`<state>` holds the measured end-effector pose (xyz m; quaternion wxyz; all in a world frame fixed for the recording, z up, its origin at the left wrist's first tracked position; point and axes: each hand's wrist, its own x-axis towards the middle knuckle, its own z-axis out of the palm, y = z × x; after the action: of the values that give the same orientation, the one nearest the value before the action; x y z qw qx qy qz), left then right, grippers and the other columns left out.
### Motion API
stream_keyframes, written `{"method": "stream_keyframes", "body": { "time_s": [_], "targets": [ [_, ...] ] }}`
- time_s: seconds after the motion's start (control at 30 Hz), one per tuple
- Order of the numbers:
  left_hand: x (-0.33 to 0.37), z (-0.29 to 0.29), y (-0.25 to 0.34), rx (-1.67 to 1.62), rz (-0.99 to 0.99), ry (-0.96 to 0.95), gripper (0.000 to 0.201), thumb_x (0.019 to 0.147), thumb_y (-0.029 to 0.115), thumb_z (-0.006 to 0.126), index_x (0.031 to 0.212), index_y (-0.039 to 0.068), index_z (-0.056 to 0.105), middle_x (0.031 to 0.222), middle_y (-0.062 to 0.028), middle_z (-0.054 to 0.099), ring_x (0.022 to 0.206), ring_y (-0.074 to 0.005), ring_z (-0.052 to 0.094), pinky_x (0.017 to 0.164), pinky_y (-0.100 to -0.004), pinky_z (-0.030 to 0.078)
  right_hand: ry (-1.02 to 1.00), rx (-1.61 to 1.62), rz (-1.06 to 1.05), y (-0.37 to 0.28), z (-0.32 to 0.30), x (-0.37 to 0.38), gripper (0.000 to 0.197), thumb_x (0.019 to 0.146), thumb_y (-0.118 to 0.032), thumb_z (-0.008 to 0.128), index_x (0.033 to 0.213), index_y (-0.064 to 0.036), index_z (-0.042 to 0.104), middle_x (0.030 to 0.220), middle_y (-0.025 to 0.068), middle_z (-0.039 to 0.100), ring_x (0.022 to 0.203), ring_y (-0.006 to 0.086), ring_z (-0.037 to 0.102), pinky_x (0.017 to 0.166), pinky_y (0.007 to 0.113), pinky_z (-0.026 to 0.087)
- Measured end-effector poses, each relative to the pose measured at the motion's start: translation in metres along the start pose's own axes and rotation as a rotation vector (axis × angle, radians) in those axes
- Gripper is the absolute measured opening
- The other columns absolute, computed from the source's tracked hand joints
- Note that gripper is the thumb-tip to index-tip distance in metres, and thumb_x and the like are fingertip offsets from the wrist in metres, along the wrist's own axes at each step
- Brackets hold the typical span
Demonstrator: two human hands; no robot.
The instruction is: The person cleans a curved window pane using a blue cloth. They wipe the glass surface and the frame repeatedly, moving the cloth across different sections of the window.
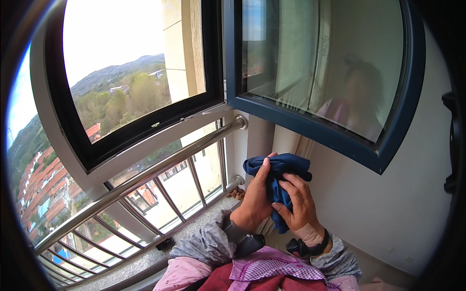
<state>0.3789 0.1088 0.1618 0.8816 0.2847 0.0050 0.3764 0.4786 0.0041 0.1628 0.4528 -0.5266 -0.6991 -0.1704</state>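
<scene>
Blue cloth (295,166) lies bunched between our left hand (255,201) and right hand (300,201), near the window sash (310,129); both pinch it. We judge it light, limp, unbreakable; best held by thick folds.

Daylight flooded in from the left, sky (111,34) burned out white, steel railing (160,161) gleamed, reflections ghosted over the glass pane (286,58), black rim swallowed the bowed edges
</scene>
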Motion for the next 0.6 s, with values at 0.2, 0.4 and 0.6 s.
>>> {"method": "stream_keyframes", "body": {
  "time_s": [0.2,0.4,0.6],
  "targets": [
    [0.029,0.003,0.030,0.345,0.457,-0.044,0.038,0.100,0.013,0.064,0.135,0.007,0.051,0.121,-0.0051,0.059,0.112,-0.0162,0.059,0.097,-0.0307,0.047,0.198,-0.192,0.043,0.022,-0.049,0.001,0.022,0.098,-0.009,0.064,0.118,-0.0001,0.058,0.127,0.0170,0.063,0.115,0.0367,0.063,0.099,0.042,0.051],
    [0.101,-0.016,0.119,1.182,1.557,0.298,0.042,0.092,-0.005,0.065,0.132,0.007,0.057,0.124,-0.0088,0.062,0.113,-0.0201,0.062,0.098,-0.0320,0.050,1.026,-0.172,0.271,0.075,-0.165,0.012,0.050,0.104,-0.040,0.055,0.142,-0.0066,0.054,0.140,0.0148,0.056,0.119,0.0294,0.061,0.102,0.043,0.053],
    [0.141,-0.010,0.073,1.534,1.449,0.168,0.063,0.080,-0.007,0.067,0.140,0.006,0.054,0.142,-0.0159,0.056,0.133,-0.0358,0.053,0.112,-0.0439,0.041,0.907,-0.241,0.404,0.139,-0.197,0.008,0.051,0.105,-0.052,0.047,0.122,-0.0054,0.059,0.111,0.0102,0.056,0.101,0.0223,0.055,0.099,0.039,0.043]
  ]
}}
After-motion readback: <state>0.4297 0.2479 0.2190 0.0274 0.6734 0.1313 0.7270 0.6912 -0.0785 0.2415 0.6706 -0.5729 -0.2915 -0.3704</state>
